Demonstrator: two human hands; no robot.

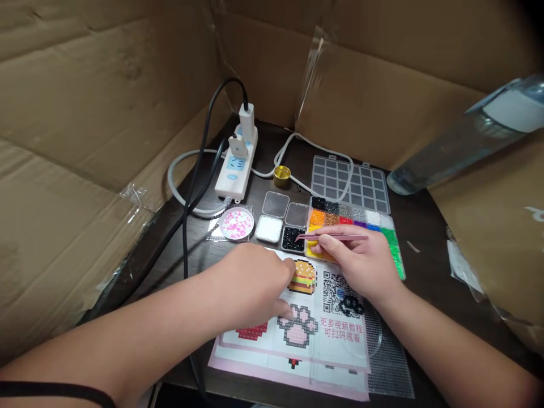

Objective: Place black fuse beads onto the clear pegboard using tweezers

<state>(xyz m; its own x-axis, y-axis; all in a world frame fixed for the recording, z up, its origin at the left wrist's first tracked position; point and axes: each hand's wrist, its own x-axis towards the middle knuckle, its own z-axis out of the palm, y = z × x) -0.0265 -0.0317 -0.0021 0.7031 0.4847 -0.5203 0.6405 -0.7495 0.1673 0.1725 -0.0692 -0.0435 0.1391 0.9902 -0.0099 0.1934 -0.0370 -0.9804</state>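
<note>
The right hand (366, 262) clamps pink tweezers (348, 237), long axis sideways; black beads (293, 241) lie left of that grip, at the tips; the left hand (257, 280), thumb and forefinger apart, sits nearer-left.

on the table (425, 266), the power strip (227, 184) lies upper left of centre, behind the bead dish (252, 226). right of the dish sit the white-bead box's place-mates in a row: the first bead box (267, 240), then the second bead box (292, 251), then the sorting case (402, 268), its lid (365, 184) behind it. the bottle (442, 153) is upper right. lower centre are the pattern sheets (293, 350), the pegboard (391, 368) at their right. the left hand (259, 280) is over the sheets; the right hand (365, 258), over the case, holds tweezers (335, 237), tip at the second box.
</note>
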